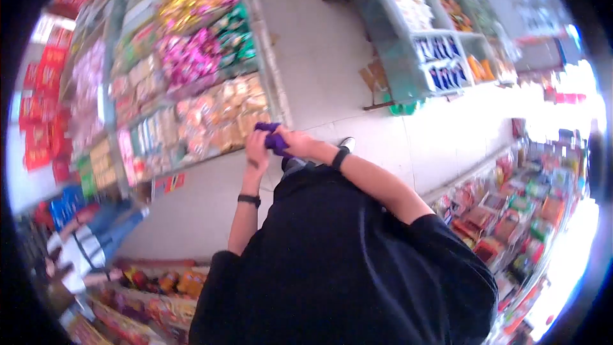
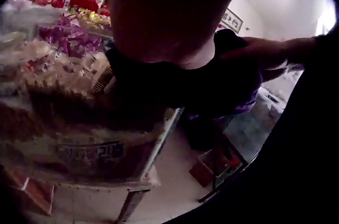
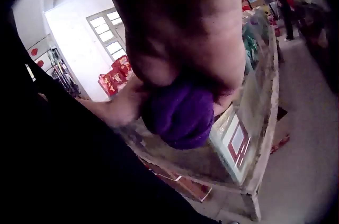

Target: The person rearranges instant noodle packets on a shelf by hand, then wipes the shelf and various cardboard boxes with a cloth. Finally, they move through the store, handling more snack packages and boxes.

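Observation:
A bunched purple cloth [image 1: 277, 142] is held between both hands in front of the body, beside the corner of the snack display. My left hand [image 1: 257, 151] grips its left side, and my right hand [image 1: 299, 143] grips it from the right. In the right wrist view the purple cloth [image 3: 183, 115] bulges in folds below my right hand [image 3: 185, 49], with the left hand [image 3: 119, 108] at its far side. The left wrist view is dark; there my left hand [image 2: 164, 33] covers part of the cloth [image 2: 246, 99].
A display [image 1: 273, 83] of wrapped snacks and sweets stands at the left. Shelves with compartments [image 1: 412, 45] are at the upper right, more packaged goods [image 1: 504, 217] at the lower right. Another person [image 1: 86, 246] is at the lower left.

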The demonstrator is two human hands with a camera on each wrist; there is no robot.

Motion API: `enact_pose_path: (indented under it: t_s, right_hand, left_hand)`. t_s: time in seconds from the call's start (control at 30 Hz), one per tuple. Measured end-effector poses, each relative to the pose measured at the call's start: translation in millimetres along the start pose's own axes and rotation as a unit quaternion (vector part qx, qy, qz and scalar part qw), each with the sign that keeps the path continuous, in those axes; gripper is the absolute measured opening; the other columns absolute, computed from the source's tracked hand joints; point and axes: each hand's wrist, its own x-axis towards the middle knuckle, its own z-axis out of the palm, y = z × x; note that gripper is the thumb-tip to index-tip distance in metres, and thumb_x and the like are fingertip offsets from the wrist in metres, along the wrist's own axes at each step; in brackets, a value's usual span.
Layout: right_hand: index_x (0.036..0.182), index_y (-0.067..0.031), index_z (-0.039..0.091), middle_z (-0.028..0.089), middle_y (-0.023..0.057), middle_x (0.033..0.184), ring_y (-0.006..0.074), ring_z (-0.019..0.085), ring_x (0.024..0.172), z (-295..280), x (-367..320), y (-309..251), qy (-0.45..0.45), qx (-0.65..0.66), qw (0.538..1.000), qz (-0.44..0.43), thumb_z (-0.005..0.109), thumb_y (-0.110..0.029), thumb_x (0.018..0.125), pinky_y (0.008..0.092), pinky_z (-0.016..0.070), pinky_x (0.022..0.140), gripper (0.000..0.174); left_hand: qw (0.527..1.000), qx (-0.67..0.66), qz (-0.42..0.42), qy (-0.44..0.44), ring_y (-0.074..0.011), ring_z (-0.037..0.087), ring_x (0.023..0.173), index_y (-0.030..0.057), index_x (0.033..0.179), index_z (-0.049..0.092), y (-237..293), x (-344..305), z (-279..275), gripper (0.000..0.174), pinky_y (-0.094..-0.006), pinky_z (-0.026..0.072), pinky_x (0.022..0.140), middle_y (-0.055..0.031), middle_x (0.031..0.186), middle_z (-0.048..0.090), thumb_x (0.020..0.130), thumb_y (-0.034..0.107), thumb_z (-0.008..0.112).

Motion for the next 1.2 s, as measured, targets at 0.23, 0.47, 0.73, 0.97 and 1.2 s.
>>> enact_pose_path:
  t_s: [0.23, 0.47, 0.73, 0.97, 1.2]
  right_hand:
    - [0.116, -0.0094, 0.058, 0.070, 0.0193, 0.096, 0.0402, 0.067, 0.089, -34.6, -24.8, 67.6, -0.085, -0.022, 0.994, -0.063, 0.068, -0.036, 0.083, 0.0497, 0.0519, 0.078, 0.044]
    - [0.117, -0.0071, 0.064, 0.071, 0.0172, 0.104, 0.0313, 0.067, 0.094, -120.3, -89.0, 123.6, 0.009, 0.064, 0.997, -0.029, 0.070, -0.045, 0.083, 0.0425, 0.0520, 0.083, 0.051]
    - [0.152, -0.0002, 0.014, 0.069, 0.0274, 0.089, 0.0412, 0.069, 0.081, -289.7, -194.3, 288.3, 0.430, 0.124, 0.851, 0.276, 0.061, -0.019, 0.084, 0.0482, 0.0546, 0.075, 0.085]
    - [0.153, 0.0030, 0.015, 0.069, 0.0234, 0.083, 0.0321, 0.070, 0.064, -329.8, -236.1, 384.0, 0.374, 0.173, 0.847, 0.335, 0.054, -0.013, 0.079, 0.0415, 0.0563, 0.058, 0.085]
    - [0.151, 0.0085, 0.012, 0.070, 0.0216, 0.074, 0.0365, 0.070, 0.065, -305.4, -232.2, 370.0, 0.311, -0.001, 0.885, 0.347, 0.053, -0.015, 0.081, 0.0498, 0.0555, 0.063, 0.085]
  left_hand:
    - [0.996, 0.018, -0.066, -0.058, -0.0401, 0.044, 0.123, 0.0055, 0.106, 0.064, 81.4, 0.2, 33.2, 0.032, -0.0512, 0.0345, 0.107, -0.0145, 0.122, 0.057, 0.075, 0.001, 0.061]
    - [0.993, 0.086, -0.075, 0.006, -0.0340, 0.053, 0.125, -0.0008, 0.119, 0.060, 93.1, 11.7, 96.6, 0.043, -0.0544, 0.0253, 0.115, -0.0170, 0.122, 0.061, 0.075, -0.002, 0.060]
    - [0.882, -0.364, -0.269, -0.130, -0.0228, 0.055, 0.118, -0.0046, 0.132, 0.053, 183.2, 106.3, 123.1, 0.037, -0.0366, 0.0388, 0.105, -0.0125, 0.127, 0.061, 0.100, 0.014, 0.048]
    - [0.871, -0.336, -0.120, -0.337, -0.0236, 0.063, 0.108, -0.0064, 0.128, 0.053, 250.1, 192.6, 181.5, 0.039, -0.0351, 0.0452, 0.098, -0.0159, 0.114, 0.067, 0.092, 0.008, 0.058]
    - [0.820, -0.287, 0.035, -0.494, -0.0280, 0.067, 0.096, -0.0055, 0.111, 0.056, 342.5, 296.2, 234.3, 0.024, -0.0364, 0.0489, 0.086, -0.0239, 0.098, 0.067, 0.090, 0.006, 0.060]
